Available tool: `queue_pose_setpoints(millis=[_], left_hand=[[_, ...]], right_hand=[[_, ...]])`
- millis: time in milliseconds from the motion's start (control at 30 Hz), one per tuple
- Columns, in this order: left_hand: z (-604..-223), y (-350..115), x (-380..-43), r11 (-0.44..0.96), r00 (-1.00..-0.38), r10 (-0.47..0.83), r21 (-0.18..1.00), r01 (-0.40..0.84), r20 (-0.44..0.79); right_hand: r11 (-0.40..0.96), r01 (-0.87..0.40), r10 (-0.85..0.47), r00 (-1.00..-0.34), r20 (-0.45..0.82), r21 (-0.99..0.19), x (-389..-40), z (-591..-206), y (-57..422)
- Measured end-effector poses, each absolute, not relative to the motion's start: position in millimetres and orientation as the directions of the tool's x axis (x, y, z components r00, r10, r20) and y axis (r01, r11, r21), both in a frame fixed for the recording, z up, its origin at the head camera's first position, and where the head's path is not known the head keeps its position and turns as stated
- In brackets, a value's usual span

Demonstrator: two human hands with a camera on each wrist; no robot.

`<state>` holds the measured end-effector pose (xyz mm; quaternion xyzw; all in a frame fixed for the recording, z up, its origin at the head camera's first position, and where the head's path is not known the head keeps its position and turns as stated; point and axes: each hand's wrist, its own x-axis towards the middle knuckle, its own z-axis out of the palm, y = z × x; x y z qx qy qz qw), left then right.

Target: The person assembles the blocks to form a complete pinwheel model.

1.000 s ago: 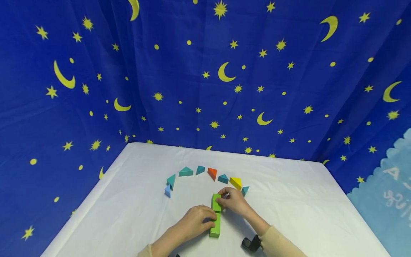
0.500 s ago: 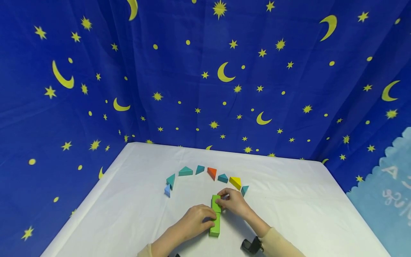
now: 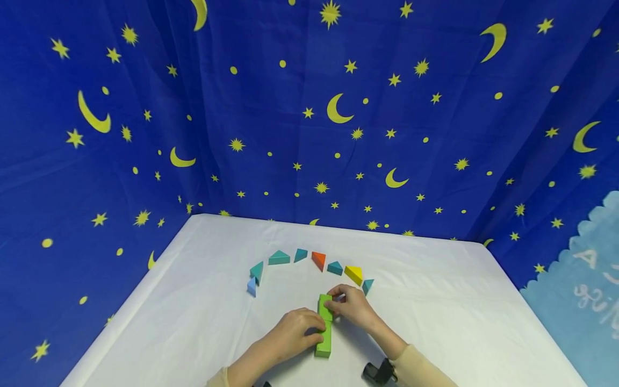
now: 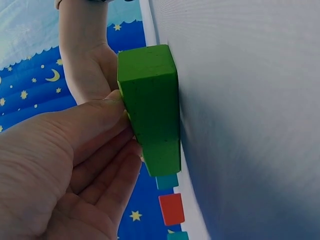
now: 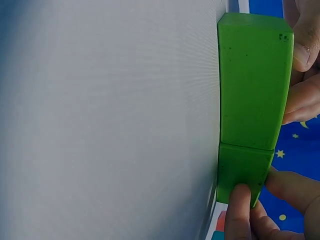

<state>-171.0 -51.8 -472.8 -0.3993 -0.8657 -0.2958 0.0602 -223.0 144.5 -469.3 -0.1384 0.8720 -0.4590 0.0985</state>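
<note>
Two green blocks lie end to end on the white table, their ends meeting. My left hand point(image 3: 299, 333) holds the near green block point(image 3: 324, 348) lightly at its upper edges, thumb and fingertips close to the joint. In the left wrist view this block point(image 4: 150, 100) shows its near end and one long side. My right hand point(image 3: 353, 303) pinches the far green block point(image 3: 325, 302), thumb on top and fingers around its far end. The right wrist view shows one finger against the side of the far block point(image 5: 230, 167), just below the straight seam.
Beyond the blocks, several triangular blocks form an arc, among them a red one point(image 3: 319, 260), a yellow one point(image 3: 354, 274), a teal one point(image 3: 279, 258) and a light blue one point(image 3: 252, 287). A blue star-and-moon cloth point(image 3: 290, 134) hangs behind the white table point(image 3: 435, 301).
The far green block and my right hand have shifted slightly toward the near block, and the joint between them looks tighter. My left hand stays nearly still.
</note>
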Motion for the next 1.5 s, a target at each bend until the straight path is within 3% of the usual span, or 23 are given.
queue_pose_setpoints(millis=[533, 700, 833, 967, 1133, 1500], left_hand=[[-470.2, -51.2, -167.1, 0.506, -0.69, 0.66, 0.504, 0.7, 0.297], [-473.6, -52.7, -168.9, 0.456, -0.683, 0.652, 0.549, 0.7, 0.329], [-474.9, -56.5, -172.8, 0.373, -0.749, 0.565, 0.703, 0.606, 0.346], [-475.0, -60.3, -176.6, 0.327, -0.819, 0.498, 0.813, 0.482, 0.285], [-477.1, -61.8, -178.9, 0.368, -0.836, 0.49, 0.811, 0.456, 0.248], [-484.4, -57.0, -179.6, 0.385, -0.817, 0.519, 0.785, 0.486, 0.251]], right_hand=[[0.555, -0.137, -0.324, -0.944, -0.061, -0.821, -214.9, -468.4, 145.9], [0.53, -0.193, -0.297, -0.954, 0.033, -0.826, -212.8, -470.5, 150.7], [0.486, -0.25, -0.246, -0.959, 0.144, -0.837, -206.4, -465.3, 157.4], [0.451, -0.256, -0.291, -0.948, 0.13, -0.855, -196.1, -461.7, 160.8], [0.428, -0.262, -0.369, -0.924, 0.098, -0.865, -182.2, -463.7, 159.4], [0.466, -0.298, -0.406, -0.909, 0.098, -0.833, -173.6, -470.6, 157.2]])
